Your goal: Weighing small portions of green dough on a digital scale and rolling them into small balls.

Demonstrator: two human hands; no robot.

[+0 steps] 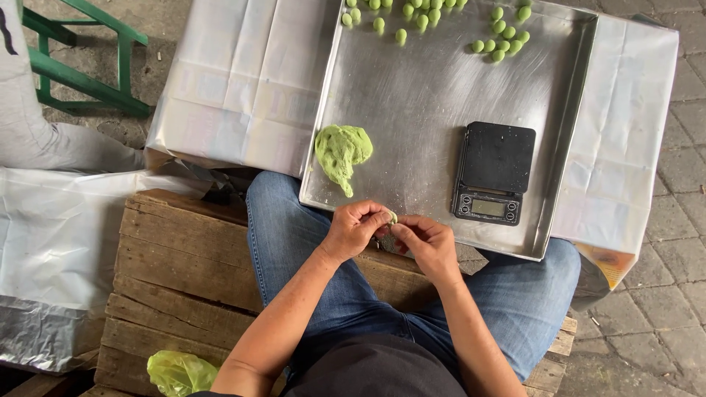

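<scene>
My left hand (pixel 354 226) and my right hand (pixel 426 242) meet just below the near edge of a large metal tray (pixel 412 95). Both pinch a small bit of green dough (pixel 392 217) between their fingertips. A lump of green dough (pixel 342 151) lies on the tray's near left part, a little above my left hand. Several small green dough balls (pixel 501 38) sit at the tray's far side. A black digital scale (pixel 494 173) stands on the tray, up and to the right of my right hand.
The tray rests on a low surface wrapped in white sheeting (pixel 243 81). I sit on a wooden pallet (pixel 176 272). A green plastic bag (pixel 180 373) lies at its near edge. A green stool frame (pixel 81 51) stands at far left, on paving stones (pixel 662 294).
</scene>
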